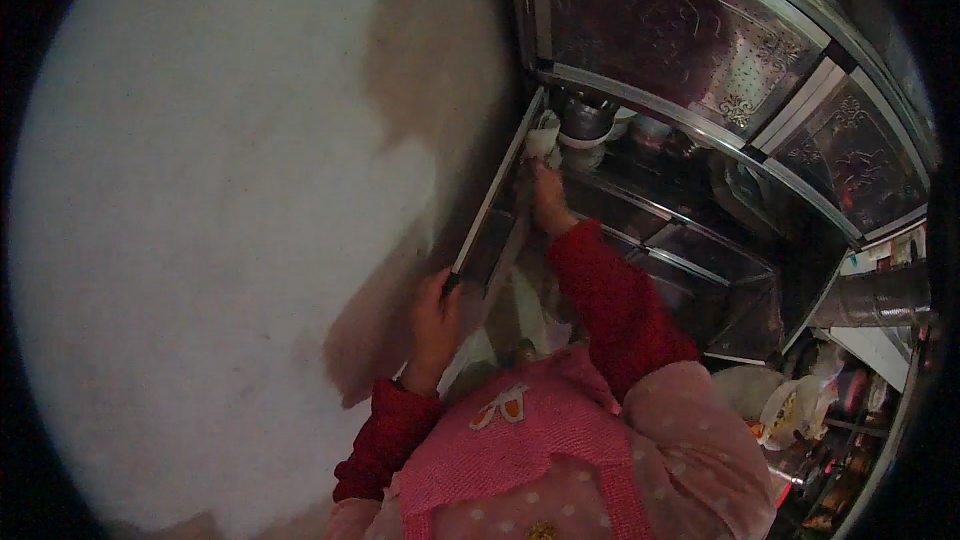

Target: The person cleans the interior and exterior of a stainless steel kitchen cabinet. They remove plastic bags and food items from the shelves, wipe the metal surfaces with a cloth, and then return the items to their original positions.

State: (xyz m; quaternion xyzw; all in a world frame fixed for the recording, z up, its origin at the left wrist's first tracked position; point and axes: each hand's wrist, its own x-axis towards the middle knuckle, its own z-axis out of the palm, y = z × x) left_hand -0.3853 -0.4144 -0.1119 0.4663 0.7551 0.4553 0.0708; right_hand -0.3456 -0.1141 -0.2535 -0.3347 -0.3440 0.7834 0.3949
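My left hand (436, 322) grips the near corner of an open cabinet door (491, 199), a dark panel with a metal frame that swings out along the wall. Past that door, my right hand (553, 199) is at the left end of the cabinet's opening. Its fingers are around a small whitish item (543, 138), perhaps a packet or a cup; the dim light hides its exact kind. Just beyond the item stands a dark pot (589, 118) with several thin things poking out of its top. Beneath the pot is a pale container (583, 154).
Embossed upper cabinet panels (637, 22) overhang the opening. A pale wall (210, 225) rises on the left. Lower cabinet doors (697, 259) lie below the shelf. To the right are a cylindrical metallic object (874, 300) and a plastic bag (795, 409) among clutter.
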